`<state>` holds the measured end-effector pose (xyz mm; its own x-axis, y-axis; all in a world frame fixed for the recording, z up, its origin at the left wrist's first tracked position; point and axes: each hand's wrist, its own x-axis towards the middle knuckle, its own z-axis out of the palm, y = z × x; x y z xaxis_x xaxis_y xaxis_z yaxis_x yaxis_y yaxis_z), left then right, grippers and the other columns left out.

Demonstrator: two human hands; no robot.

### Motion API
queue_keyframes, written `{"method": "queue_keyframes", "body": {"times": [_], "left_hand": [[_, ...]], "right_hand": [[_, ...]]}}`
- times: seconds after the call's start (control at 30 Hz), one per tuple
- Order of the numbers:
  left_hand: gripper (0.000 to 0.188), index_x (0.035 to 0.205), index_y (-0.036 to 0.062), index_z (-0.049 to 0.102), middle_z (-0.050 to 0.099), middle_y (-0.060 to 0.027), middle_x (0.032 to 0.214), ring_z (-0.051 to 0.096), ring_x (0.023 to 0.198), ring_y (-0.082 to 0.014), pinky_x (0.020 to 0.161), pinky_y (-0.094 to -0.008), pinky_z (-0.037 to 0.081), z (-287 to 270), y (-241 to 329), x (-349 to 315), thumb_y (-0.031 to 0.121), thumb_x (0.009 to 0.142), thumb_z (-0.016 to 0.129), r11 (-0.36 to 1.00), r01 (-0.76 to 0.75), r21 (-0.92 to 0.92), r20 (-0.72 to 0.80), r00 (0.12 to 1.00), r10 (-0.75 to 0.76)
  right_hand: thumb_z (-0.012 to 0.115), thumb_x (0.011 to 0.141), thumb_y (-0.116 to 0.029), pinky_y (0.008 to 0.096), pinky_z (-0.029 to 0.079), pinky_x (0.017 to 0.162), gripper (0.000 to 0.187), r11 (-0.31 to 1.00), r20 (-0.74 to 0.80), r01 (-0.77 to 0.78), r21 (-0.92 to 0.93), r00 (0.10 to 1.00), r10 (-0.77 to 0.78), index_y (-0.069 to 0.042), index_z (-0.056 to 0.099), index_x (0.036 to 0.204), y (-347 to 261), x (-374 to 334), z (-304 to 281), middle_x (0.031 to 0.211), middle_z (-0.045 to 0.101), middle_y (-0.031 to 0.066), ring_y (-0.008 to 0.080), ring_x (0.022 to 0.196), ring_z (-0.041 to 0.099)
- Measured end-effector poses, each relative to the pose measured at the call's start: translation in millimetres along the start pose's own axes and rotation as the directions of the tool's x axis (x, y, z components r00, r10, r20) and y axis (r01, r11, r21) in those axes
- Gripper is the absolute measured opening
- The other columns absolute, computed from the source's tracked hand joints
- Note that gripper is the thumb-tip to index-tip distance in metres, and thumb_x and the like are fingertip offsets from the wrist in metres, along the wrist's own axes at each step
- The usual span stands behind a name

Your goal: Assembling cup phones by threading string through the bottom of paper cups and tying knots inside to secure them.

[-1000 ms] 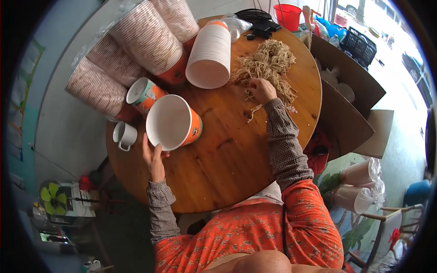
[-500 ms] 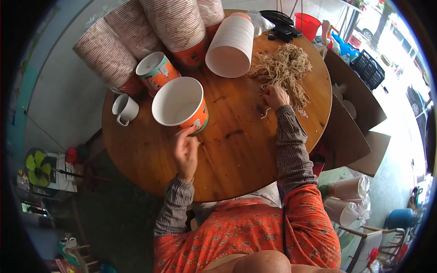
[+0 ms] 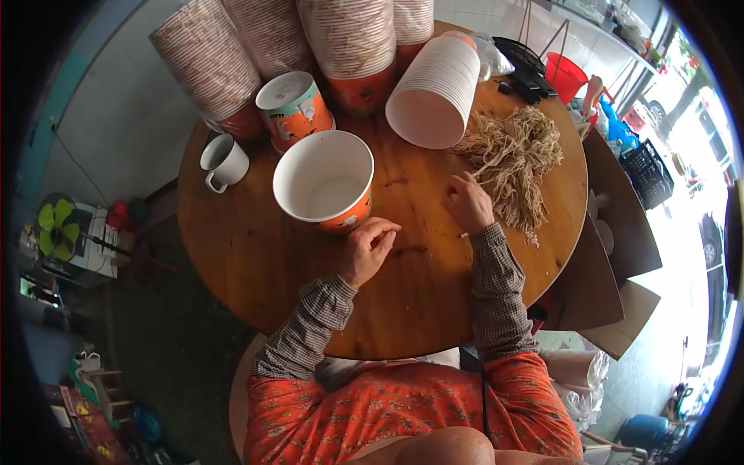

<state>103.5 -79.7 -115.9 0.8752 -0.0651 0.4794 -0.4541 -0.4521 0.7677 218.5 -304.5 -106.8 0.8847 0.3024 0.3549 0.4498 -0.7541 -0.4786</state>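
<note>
My left hand (image 3: 368,252) is just in front of a large paper bucket (image 3: 322,194), which stands upright, white inside and orange outside. Its fingers are bent and drawn together, and whatever they may pinch is too small to make out. Over the right half of the round table my right hand (image 3: 470,203) is raised with curled fingers. It is beside a heap of tan, string-like strands (image 3: 519,159); I cannot make out what, if anything, its fingertips hold. Behind the bucket, a smaller orange and green tub (image 3: 294,112) stands with a pale lid-like top.
A white mug (image 3: 225,161) stands left on the wooden table (image 3: 256,263). Tall plastic-wrapped stacks of tubs (image 3: 349,46) line the back, and a stack of white-rimmed buckets (image 3: 434,93) lies on its side. An open cardboard box (image 3: 597,263) adjoins the table's right edge.
My left hand has moved right along the bucket's front. My right hand has drawn back from the strands, toward the table's middle. The whole view has shifted slightly.
</note>
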Motion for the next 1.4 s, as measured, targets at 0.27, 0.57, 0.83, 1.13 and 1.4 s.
{"method": "queue_keyframes", "body": {"times": [0.27, 0.57, 0.83, 1.13, 1.4], "left_hand": [[0.04, 0.088, 0.0013, 0.065, 0.062, -0.0034, 0.076, 0.061, 0.067, -0.0097, 0.061, -0.024, 0.05, -15, -8, 0, 0.038, 0.098, 0.053, 0.726, 0.475, -0.497, 0.182, 0.875, -0.449], [0.034, 0.099, 0.0039, 0.063, 0.064, -0.003, 0.08, 0.059, 0.063, -0.0088, 0.057, -0.0224, 0.048, 1, 4, -7, 0.037, 0.096, 0.057, 0.649, 0.49, -0.582, 0.221, 0.863, -0.454], [0.023, 0.1, 0.0035, 0.063, 0.067, -0.003, 0.083, 0.062, 0.066, -0.0089, 0.059, -0.022, 0.05, 2, -13, -9, 0.026, 0.094, 0.062, 0.344, 0.549, -0.761, 0.34, 0.791, -0.509], [0.022, 0.092, 0.0034, 0.066, 0.064, -0.0015, 0.078, 0.059, 0.064, -0.0075, 0.059, -0.0226, 0.05, -17, -12, -1, 0.025, 0.093, 0.062, 0.488, 0.52, -0.701, 0.259, 0.823, -0.505], [0.022, 0.096, 0.0035, 0.066, 0.065, -0.0005, 0.08, 0.058, 0.065, -0.0064, 0.06, -0.0215, 0.049, -11, -7, -9, 0.025, 0.095, 0.06, 0.579, 0.543, -0.608, 0.289, 0.831, -0.476]], "right_hand": [[0.06, 0.094, -0.015, 0.0202, 0.042, 0.046, 0.013, 0.319, 0.491, -0.396, 0.861, 0.811, -0.319, -0.003, 0.056, 0.091, -55, -13, -6, 0.073, 0.061, 0.0001, 0.0046, 0.053, 0.05], [0.065, 0.089, -0.016, 0.0261, 0.049, 0.065, 0.014, 0.656, 0.306, 0.017, 0.755, 0.876, -0.374, -0.003, 0.065, 0.094, -51, -9, -5, 0.105, 0.06, 0.0091, 0.0119, 0.076, 0.059], [0.064, 0.087, -0.016, 0.0279, 0.049, 0.064, 0.013, 0.799, 0.466, 0.015, 0.601, 0.805, -0.366, -0.004, 0.067, 0.09, -66, -30, -6, 0.088, 0.066, 0.0056, 0.0109, 0.073, 0.06], [0.056, 0.094, -0.02, 0.0216, 0.04, 0.041, 0.017, 0.666, 0.215, -0.236, 0.708, 0.97, 0.115, -0.003, 0.057, 0.093, -29, -23, -32, 0.061, 0.058, 0.0021, 0.0072, 0.047, 0.051], [0.06, 0.094, -0.035, 0.0217, 0.041, 0.042, 0.031, 0.595, 0.338, -0.204, 0.777, 0.933, -0.121, -0.007, 0.066, 0.104, -43, -32, -39, 0.072, 0.064, 0.002, 0.0069, 0.05, 0.056]]}}
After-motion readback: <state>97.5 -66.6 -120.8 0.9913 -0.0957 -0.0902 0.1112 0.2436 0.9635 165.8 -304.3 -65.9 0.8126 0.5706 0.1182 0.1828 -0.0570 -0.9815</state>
